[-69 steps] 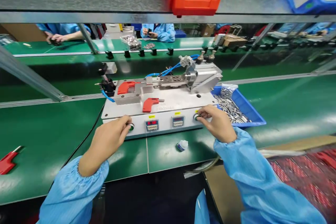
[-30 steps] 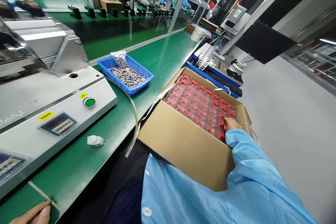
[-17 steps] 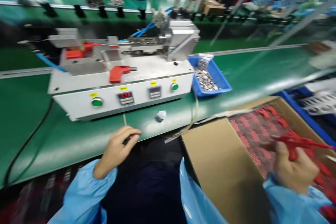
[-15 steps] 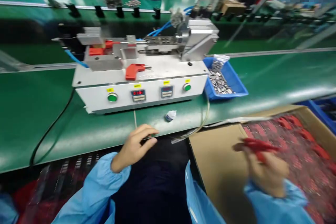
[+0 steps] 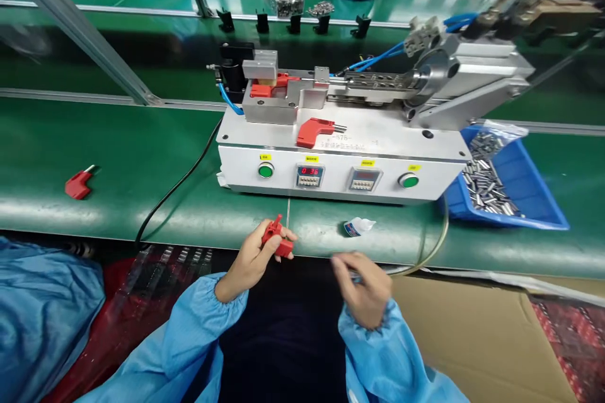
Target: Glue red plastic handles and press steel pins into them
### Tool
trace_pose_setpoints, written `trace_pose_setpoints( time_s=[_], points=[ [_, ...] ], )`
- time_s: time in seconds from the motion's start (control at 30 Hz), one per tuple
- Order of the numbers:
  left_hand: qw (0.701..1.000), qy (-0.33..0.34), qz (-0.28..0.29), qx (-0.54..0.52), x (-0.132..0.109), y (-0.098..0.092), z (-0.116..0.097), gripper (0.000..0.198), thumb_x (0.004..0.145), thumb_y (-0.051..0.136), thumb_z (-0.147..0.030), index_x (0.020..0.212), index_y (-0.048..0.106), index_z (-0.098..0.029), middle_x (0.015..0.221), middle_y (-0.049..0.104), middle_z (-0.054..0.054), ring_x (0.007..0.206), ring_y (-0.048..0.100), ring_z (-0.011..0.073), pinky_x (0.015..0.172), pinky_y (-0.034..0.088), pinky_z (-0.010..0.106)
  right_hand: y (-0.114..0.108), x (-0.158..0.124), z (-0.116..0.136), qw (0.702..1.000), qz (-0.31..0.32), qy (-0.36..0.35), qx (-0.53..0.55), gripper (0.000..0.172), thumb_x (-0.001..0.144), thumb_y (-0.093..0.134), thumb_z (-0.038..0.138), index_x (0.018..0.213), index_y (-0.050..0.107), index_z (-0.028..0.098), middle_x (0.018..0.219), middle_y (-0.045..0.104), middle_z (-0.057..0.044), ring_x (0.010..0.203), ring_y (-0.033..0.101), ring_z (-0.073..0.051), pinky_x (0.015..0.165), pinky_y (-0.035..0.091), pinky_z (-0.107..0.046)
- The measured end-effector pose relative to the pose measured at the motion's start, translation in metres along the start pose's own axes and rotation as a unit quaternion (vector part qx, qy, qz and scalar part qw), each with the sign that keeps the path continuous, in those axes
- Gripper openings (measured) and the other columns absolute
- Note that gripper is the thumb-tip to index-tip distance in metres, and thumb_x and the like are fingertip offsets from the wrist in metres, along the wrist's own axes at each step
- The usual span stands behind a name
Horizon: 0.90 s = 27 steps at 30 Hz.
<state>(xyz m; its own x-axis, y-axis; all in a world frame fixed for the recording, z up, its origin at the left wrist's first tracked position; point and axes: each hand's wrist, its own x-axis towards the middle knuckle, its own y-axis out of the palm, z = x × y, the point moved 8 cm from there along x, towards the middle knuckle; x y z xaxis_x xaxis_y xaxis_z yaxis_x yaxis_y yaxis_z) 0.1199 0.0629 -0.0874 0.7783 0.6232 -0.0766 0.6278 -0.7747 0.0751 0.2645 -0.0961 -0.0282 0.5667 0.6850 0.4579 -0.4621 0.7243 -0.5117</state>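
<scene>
My left hand (image 5: 253,258) is closed on a red plastic handle-shaped part (image 5: 278,238), held above the front edge of the green bench. To its right, my right hand (image 5: 366,286) is bent inward, thumb and fingers drawn together; whether anything small lies between them is hidden. A small white-capped bottle (image 5: 359,227) lies just beyond that hand. Behind both hands stands a white bench machine (image 5: 340,170) with green buttons and lit digits. A red pistol-shaped piece with metal prongs (image 5: 314,132) rests on its top. Another red piece (image 5: 262,89) sits in the metal fixture.
A blue bin (image 5: 534,201) of small metal pins stands right of the machine. An open cardboard box (image 5: 472,327) with bagged red parts is at lower right. One red piece (image 5: 78,186) lies on the left of the bench, beyond a black cable (image 5: 177,186). Co-workers sit opposite.
The red part has come from my right hand, over the box, into my left hand. My right hand has moved left to the bench edge. The view has swung left.
</scene>
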Motion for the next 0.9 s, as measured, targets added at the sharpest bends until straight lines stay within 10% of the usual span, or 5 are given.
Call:
trace_pose_setpoints(
  time_s=[0.13, 0.23, 0.5, 0.9],
  points=[
    [0.999, -0.033, 0.01, -0.024, 0.019, 0.011, 0.009, 0.043, 0.1, 0.065, -0.06, 0.11, 0.062, -0.018, 0.111, 0.071, 0.008, 0.084, 0.073, 0.0162, 0.08, 0.061, 0.029, -0.04, -0.003, -0.037, 0.983, -0.159, 0.067, -0.059, 0.022, 0.095, 0.072, 0.031, 0.115, 0.064, 0.025, 0.085, 0.061, -0.003, 0.071, 0.062, -0.019, 0.062, 0.055, -0.034],
    [0.999, -0.012, 0.038, -0.016, 0.035, 0.022, 0.006, 0.04, 0.1, 0.066, -0.056, 0.112, 0.067, -0.018, 0.11, 0.07, 0.008, 0.089, 0.071, 0.0179, 0.085, 0.059, 0.031, -0.026, 0.009, -0.056, 0.99, -0.088, 0.092, -0.064, 0.047, 0.093, 0.074, 0.039, 0.135, 0.06, 0.023, 0.115, 0.067, -0.011, 0.099, 0.069, -0.025, 0.074, 0.06, -0.037],
    [0.998, 0.039, 0.05, 0.021, 0.042, 0.022, -0.009, 0.055, 0.099, 0.06, -0.065, 0.087, 0.08, -0.015, 0.087, 0.073, 0.008, 0.074, 0.067, 0.0184, 0.072, 0.057, 0.03, -0.001, 0.016, -0.07, 0.99, -0.026, 0.139, -0.004, 0.022, 0.103, 0.058, 0.038, 0.115, 0.066, 0.022, 0.115, 0.074, -0.012, 0.108, 0.071, -0.027, 0.095, 0.057, -0.044],
    [0.998, -0.008, 0.054, -0.008, 0.031, 0.02, -0.001, 0.058, 0.098, 0.059, -0.066, 0.077, 0.075, -0.014, 0.065, 0.068, 0.003, 0.054, 0.056, 0.0132, 0.056, 0.046, 0.025, 0.016, 0.007, -0.003, 0.998, 0.047, 0.027, -0.011, 0.013, 0.1, 0.063, 0.029, 0.11, 0.069, 0.023, 0.079, 0.065, -0.003, 0.061, 0.056, -0.018, 0.057, 0.049, -0.032]
  ],
)
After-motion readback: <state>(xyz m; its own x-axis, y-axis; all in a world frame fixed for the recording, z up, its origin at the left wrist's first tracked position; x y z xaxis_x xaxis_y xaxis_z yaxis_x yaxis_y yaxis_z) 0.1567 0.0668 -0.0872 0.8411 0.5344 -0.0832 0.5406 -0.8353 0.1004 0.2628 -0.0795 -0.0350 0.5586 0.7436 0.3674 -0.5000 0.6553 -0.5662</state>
